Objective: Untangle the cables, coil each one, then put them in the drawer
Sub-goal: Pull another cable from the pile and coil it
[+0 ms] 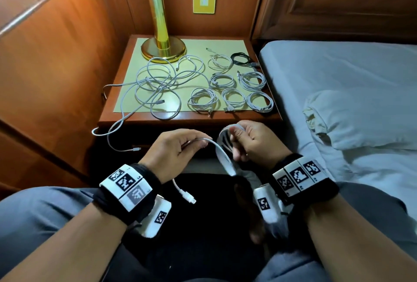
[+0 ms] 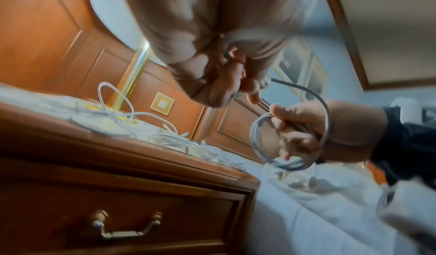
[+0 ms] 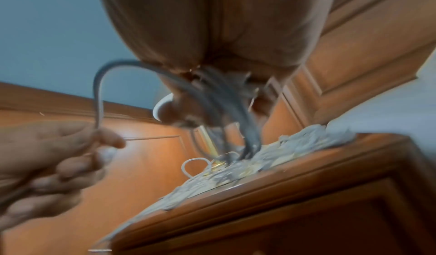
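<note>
Bedding in pale grey, a mattress sheet with a white pillow [image 1: 365,119], lies at my right. Beside it stands the reddish-brown wooden nightstand [image 1: 189,119], its top covered by a pale yellow mat [image 1: 216,44]; its dark wooden drawer with a brass bail handle [image 2: 125,227] is closed. At the back of the mat stands the polished brass lamp column on a round base [image 1: 162,49]. A loose tangle of white cables [image 1: 158,85] sprawls over the mat's left half, one strand hanging off the front edge. Six coiled white cables [image 1: 234,87] and one coiled black cable [image 1: 242,58] lie on the right half. My right hand [image 1: 259,139] grasps the white cable's wound loops [image 1: 222,146]. My left hand [image 1: 173,148] pinches the same cable's free run; its white plug end [image 1: 188,197] dangles beneath my wrist.
</note>
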Demonstrator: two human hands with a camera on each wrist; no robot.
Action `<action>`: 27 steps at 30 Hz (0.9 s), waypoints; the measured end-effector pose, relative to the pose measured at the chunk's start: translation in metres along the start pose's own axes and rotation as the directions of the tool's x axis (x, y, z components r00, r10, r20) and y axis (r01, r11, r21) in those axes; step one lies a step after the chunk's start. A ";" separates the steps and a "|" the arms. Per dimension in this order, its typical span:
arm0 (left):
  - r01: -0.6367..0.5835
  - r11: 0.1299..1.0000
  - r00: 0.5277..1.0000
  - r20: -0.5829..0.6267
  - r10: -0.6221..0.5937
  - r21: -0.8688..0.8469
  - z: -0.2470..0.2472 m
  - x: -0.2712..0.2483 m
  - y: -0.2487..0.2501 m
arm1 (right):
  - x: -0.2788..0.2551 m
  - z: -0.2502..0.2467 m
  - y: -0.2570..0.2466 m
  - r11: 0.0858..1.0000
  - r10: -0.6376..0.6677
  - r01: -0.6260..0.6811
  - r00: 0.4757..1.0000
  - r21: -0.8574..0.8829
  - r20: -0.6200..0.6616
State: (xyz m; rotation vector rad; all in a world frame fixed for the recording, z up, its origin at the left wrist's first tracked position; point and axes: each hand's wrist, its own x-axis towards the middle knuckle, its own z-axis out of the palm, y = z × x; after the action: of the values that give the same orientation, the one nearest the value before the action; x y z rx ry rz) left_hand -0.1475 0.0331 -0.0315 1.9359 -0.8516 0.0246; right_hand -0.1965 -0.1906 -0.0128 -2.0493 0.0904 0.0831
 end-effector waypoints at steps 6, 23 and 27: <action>-0.010 1.000 0.999 -0.036 0.011 0.013 0.007 -0.003 0.002 | -0.003 0.023 -0.012 0.827 0.175 -0.212 0.977 0.521 0.119; 0.214 0.954 0.974 0.024 -0.224 0.209 -0.004 0.007 -0.006 | -0.011 0.026 -0.036 0.611 0.253 -0.490 0.865 0.622 0.433; 0.311 0.948 0.950 0.001 -0.312 -0.073 0.010 0.009 -0.005 | -0.013 0.022 -0.034 0.510 0.225 -0.466 0.884 0.723 0.411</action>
State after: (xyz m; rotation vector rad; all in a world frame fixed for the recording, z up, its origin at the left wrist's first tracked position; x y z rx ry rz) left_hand -0.1411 0.0223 -0.0375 1.9795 -0.5240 -0.1825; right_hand -0.2060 -0.1552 0.0084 -1.0339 0.3197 0.4897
